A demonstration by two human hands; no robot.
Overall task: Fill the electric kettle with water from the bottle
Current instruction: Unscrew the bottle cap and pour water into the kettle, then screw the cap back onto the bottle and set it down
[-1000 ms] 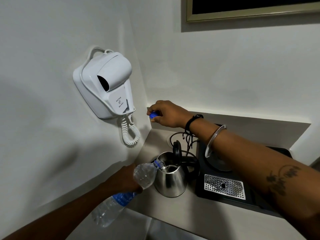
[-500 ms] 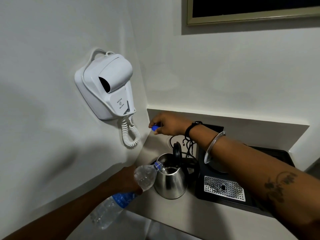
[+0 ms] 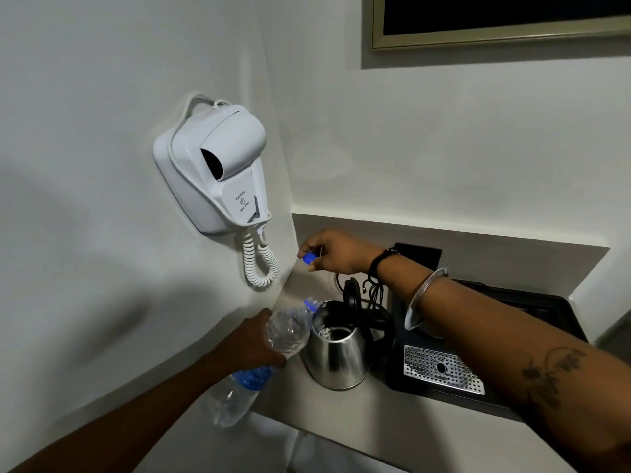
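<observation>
A steel electric kettle (image 3: 336, 360) stands on the counter with its black lid tipped open. My left hand (image 3: 252, 343) grips a clear plastic water bottle (image 3: 283, 331) with a blue label, tilted so its mouth rests over the kettle's rim. Water shows inside the kettle at the spout side. My right hand (image 3: 336, 250) hovers behind the kettle near the wall corner, pinching the blue bottle cap (image 3: 309, 257) between its fingertips.
A white wall-hung hair dryer (image 3: 215, 169) with a coiled cord hangs at the left of the corner. A black tray (image 3: 532, 302) with a perforated metal drip plate (image 3: 440, 368) sits right of the kettle. A framed picture (image 3: 495, 32) hangs above.
My right hand with the cap has dropped lower toward the counter behind the kettle. The bottle stays tilted into the kettle in my left hand.
</observation>
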